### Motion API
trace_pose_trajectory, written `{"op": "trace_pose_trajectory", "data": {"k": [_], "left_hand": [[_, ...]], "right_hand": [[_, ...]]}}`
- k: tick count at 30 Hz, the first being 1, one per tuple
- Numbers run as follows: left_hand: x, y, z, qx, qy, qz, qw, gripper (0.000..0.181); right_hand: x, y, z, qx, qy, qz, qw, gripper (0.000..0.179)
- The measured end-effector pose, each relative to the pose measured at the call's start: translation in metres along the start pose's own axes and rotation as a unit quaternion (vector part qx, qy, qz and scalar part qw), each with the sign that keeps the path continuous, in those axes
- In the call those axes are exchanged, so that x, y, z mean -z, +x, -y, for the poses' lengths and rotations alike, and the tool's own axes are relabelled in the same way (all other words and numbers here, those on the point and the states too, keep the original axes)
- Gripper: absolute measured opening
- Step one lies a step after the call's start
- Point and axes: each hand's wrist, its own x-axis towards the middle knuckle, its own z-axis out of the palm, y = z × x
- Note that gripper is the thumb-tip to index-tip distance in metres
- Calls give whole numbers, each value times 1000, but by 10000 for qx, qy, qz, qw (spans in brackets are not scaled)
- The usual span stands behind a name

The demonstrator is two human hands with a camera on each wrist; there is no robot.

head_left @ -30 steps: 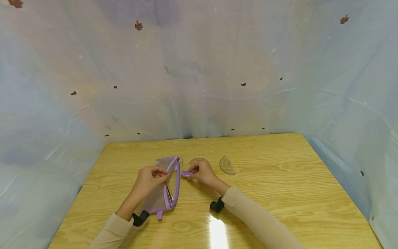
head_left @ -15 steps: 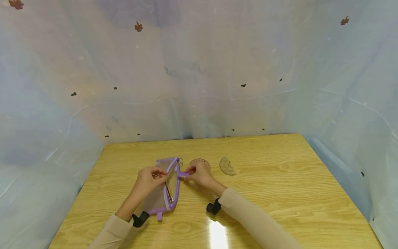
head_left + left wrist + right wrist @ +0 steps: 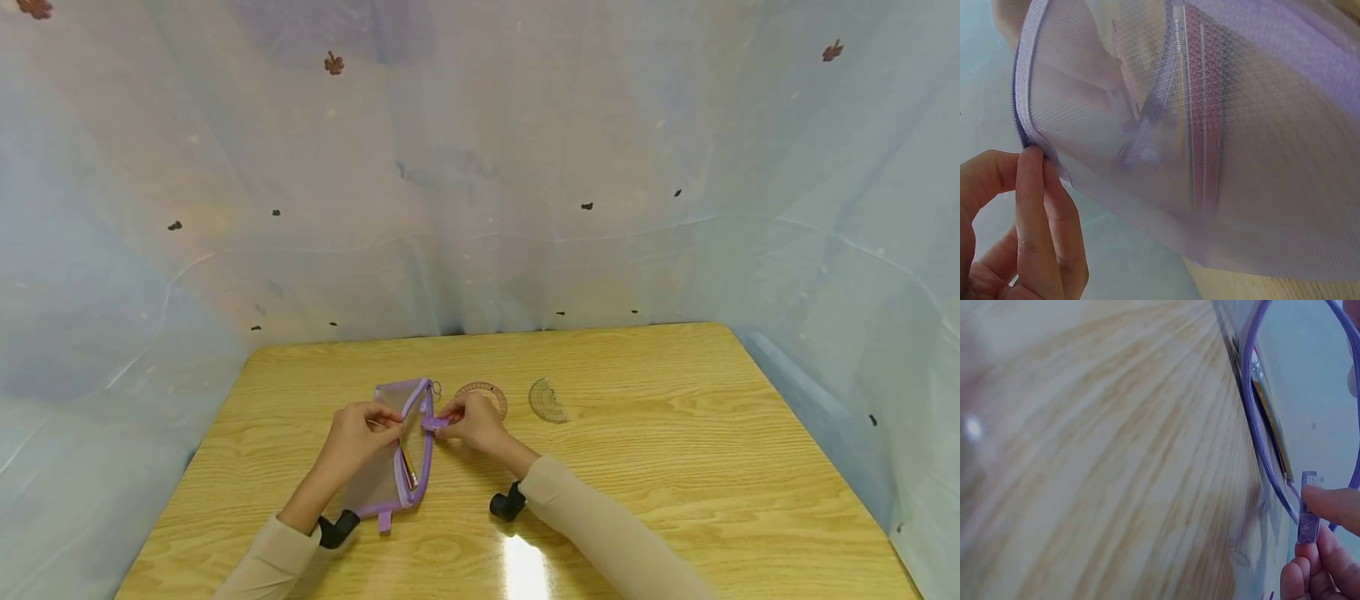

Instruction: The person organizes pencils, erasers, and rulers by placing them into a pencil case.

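A see-through mesh pencil case (image 3: 373,482) with purple trim lies on the table, its zip undone and its mouth facing right. My left hand (image 3: 360,433) pinches one edge of the mouth between thumb and fingers, lifting it; the left wrist view shows the fingertips on the zip teeth (image 3: 1020,119). Inside the case are a yellow pencil (image 3: 1269,406) and a reddish strip-like item (image 3: 1204,125). My right hand (image 3: 480,423) pinches a small purple block (image 3: 1309,530) with a pale label, right at the mouth. Its exact kind is unclear.
Just behind my right hand lies a reddish protractor (image 3: 491,390), partly covered by the hand. A clear protractor (image 3: 547,402) lies farther right. The wooden table (image 3: 675,433) ends at a hanging pale sheet (image 3: 480,167) at the back and sides.
My right hand has moved left with the purple block, from beside the pencil case to its open mouth, uncovering more of the reddish protractor. My left hand stays on the case's edge.
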Motion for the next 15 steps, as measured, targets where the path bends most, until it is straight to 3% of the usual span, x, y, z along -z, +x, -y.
{"op": "trace_pose_trajectory", "data": {"k": [15], "left_hand": [[0, 1, -1, 6, 26, 35, 10000, 7]], "right_hand": [[-8, 3, 2, 43, 45, -73, 10000, 19]]}}
